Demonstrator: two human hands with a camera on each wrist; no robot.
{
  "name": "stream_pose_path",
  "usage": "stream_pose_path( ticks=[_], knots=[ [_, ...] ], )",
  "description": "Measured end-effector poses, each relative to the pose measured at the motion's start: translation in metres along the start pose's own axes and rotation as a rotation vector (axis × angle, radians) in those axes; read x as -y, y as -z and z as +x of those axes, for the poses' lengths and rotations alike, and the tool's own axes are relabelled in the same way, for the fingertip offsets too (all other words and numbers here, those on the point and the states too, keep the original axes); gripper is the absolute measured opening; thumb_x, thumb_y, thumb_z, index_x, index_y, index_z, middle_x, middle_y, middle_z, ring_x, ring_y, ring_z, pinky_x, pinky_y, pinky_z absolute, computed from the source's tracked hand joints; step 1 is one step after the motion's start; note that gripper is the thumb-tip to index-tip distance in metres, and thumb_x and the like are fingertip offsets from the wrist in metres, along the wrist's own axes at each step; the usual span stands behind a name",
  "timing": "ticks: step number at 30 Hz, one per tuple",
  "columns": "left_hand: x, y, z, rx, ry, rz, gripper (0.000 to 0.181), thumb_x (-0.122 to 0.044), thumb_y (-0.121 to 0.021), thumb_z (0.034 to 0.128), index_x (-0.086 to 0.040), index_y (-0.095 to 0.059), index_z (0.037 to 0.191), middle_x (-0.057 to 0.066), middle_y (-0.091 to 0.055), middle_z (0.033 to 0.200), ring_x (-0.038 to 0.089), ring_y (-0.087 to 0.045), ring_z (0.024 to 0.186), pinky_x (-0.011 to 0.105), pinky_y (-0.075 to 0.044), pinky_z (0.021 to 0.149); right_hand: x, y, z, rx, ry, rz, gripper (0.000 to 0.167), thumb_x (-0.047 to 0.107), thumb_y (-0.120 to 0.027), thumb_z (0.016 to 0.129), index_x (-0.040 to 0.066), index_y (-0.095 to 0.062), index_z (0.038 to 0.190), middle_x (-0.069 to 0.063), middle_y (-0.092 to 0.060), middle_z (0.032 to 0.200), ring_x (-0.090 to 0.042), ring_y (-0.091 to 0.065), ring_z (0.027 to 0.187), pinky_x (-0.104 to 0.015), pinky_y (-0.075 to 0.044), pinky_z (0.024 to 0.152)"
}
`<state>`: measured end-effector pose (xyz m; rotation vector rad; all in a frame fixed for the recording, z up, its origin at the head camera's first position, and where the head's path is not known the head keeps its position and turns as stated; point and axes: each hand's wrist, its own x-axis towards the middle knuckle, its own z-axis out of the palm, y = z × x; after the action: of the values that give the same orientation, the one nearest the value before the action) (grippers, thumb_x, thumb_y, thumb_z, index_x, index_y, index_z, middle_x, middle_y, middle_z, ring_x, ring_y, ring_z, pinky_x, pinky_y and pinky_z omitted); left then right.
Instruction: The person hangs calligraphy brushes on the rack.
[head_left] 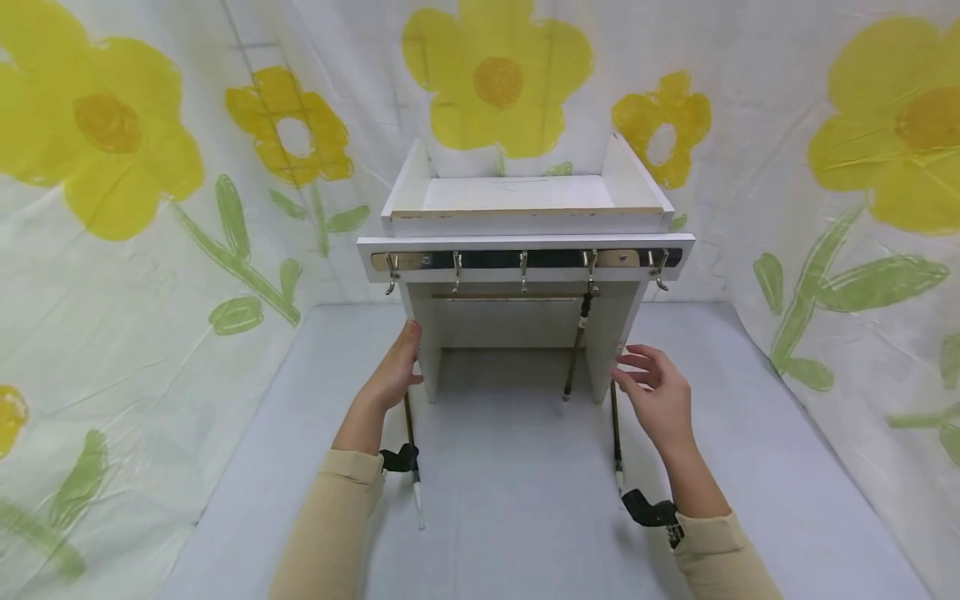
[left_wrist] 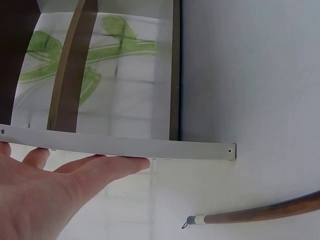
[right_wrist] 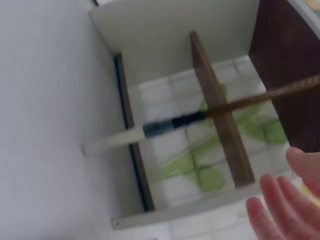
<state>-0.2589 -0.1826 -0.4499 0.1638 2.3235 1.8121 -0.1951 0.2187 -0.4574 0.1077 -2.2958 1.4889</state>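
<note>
A white wooden rack [head_left: 525, 223] with a row of metal hooks [head_left: 523, 267] stands on the table. My left hand [head_left: 390, 371] lies against the outside of its left side panel; in the left wrist view the fingers of that hand [left_wrist: 75, 175] stretch along the panel [left_wrist: 150, 147]. Beside the right panel is my right hand [head_left: 660, 396], fingers loosely bent; whether they touch the panel is unclear. A brush [head_left: 577, 342] hangs from a hook right of centre. In the right wrist view my hand [right_wrist: 287, 205] holds nothing, and a blurred brush [right_wrist: 240, 103] crosses the rack.
Two more brushes, one at the left [head_left: 410, 425] and one at the right [head_left: 616, 425], are outside the side panels. Black devices are at my left wrist [head_left: 399, 458] and right wrist [head_left: 648, 508]. A flowered curtain [head_left: 750, 150] surrounds the pale table [head_left: 510, 500].
</note>
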Motion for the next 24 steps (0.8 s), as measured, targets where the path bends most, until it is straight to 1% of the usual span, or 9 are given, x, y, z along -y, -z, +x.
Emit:
stream_pose_path(
  ticks=[2, 4, 7, 10, 13, 15, 19, 22, 24],
  knots=[
    [0.001, 0.0, 0.001, 0.0, -0.008, 0.0, 0.081, -0.072, -0.013, 0.0993, -0.026, 0.008, 0.163, 0.011, 0.006, 0.17, 0.052, -0.011, 0.151, 0.07, -0.038, 0.107, -0.005, 0.005, 0.0, 0.007, -0.068, -0.029, 0.046, 0.018, -0.074, 0.094, 0.007, -0.058, 0.135, -0.019, -0.071, 0.121, -0.005, -0.072, 0.09, -0.011, -0.056, 0.07],
    [0.001, 0.0, 0.0, -0.001, -0.013, 0.004, 0.08, -0.071, -0.013, 0.0995, -0.027, 0.007, 0.163, 0.01, 0.006, 0.17, 0.052, -0.012, 0.151, 0.07, -0.039, 0.107, -0.012, 0.009, 0.001, 0.032, -0.151, -0.041, 0.051, 0.023, -0.074, 0.094, 0.007, -0.055, 0.138, -0.02, -0.069, 0.124, -0.013, -0.073, 0.095, -0.015, -0.058, 0.071],
    [0.001, -0.001, 0.0, -0.004, -0.017, 0.012, 0.08, -0.071, -0.011, 0.0996, -0.027, 0.008, 0.163, 0.01, 0.006, 0.17, 0.052, -0.012, 0.151, 0.069, -0.04, 0.106, -0.022, 0.013, 0.002, 0.11, -0.277, -0.071, 0.06, 0.028, -0.073, 0.095, 0.008, -0.048, 0.145, -0.022, -0.065, 0.13, -0.033, -0.071, 0.107, -0.023, -0.061, 0.075],
    [0.002, -0.001, 0.0, -0.001, -0.017, 0.017, 0.08, -0.07, -0.01, 0.1, -0.024, 0.009, 0.163, 0.011, 0.007, 0.17, 0.052, -0.011, 0.151, 0.069, -0.04, 0.106, -0.033, 0.015, 0.003, 0.185, -0.369, -0.087, 0.068, 0.029, -0.073, 0.095, 0.007, -0.042, 0.151, -0.024, -0.061, 0.136, -0.038, -0.067, 0.113, -0.03, -0.062, 0.081],
    [0.003, -0.001, 0.001, 0.0, -0.011, 0.015, 0.081, -0.07, -0.011, 0.1003, -0.023, 0.009, 0.163, 0.011, 0.007, 0.17, 0.051, -0.011, 0.151, 0.068, -0.04, 0.107, -0.044, 0.014, 0.002, 0.236, -0.437, -0.093, 0.073, 0.027, -0.074, 0.094, 0.005, -0.037, 0.153, -0.026, -0.057, 0.139, -0.039, -0.066, 0.116, -0.035, -0.062, 0.084],
    [0.004, -0.001, 0.002, 0.001, -0.007, 0.009, 0.081, -0.07, -0.012, 0.1003, -0.022, 0.01, 0.163, 0.011, 0.008, 0.17, 0.051, -0.01, 0.152, 0.068, -0.039, 0.108, -0.05, 0.012, 0.001, 0.265, -0.482, -0.084, 0.077, 0.026, -0.075, 0.093, 0.004, -0.034, 0.154, -0.028, -0.055, 0.141, -0.04, -0.065, 0.117, -0.038, -0.062, 0.084],
    [0.004, 0.0, 0.0, -0.007, 0.01, 0.009, 0.083, -0.072, -0.012, 0.0992, -0.022, 0.01, 0.163, 0.009, 0.009, 0.17, 0.05, -0.008, 0.152, 0.067, -0.038, 0.109, -0.064, 0.003, -0.001, 0.313, -0.561, -0.085, 0.081, 0.026, -0.077, 0.091, 0.003, -0.032, 0.155, -0.028, -0.053, 0.142, -0.039, -0.063, 0.116, -0.036, -0.062, 0.081],
    [0.003, -0.001, 0.0, -0.009, 0.014, 0.006, 0.084, -0.074, -0.013, 0.0981, -0.025, 0.009, 0.163, 0.008, 0.008, 0.17, 0.049, -0.008, 0.153, 0.067, -0.037, 0.11, -0.073, -0.003, -0.002, 0.303, -0.583, -0.099, 0.08, 0.022, -0.08, 0.089, 0.002, -0.035, 0.153, -0.028, -0.054, 0.139, -0.037, -0.064, 0.111, -0.034, -0.062, 0.076],
    [0.002, -0.002, 0.001, -0.004, 0.004, -0.007, 0.083, -0.073, -0.013, 0.0982, -0.026, 0.008, 0.163, 0.008, 0.007, 0.17, 0.049, -0.008, 0.153, 0.068, -0.037, 0.109, -0.078, -0.007, -0.003, 0.285, -0.574, -0.12, 0.079, 0.019, -0.081, 0.087, 0.001, -0.038, 0.151, -0.028, -0.055, 0.135, -0.035, -0.066, 0.106, -0.033, -0.062, 0.074]
  ],
)
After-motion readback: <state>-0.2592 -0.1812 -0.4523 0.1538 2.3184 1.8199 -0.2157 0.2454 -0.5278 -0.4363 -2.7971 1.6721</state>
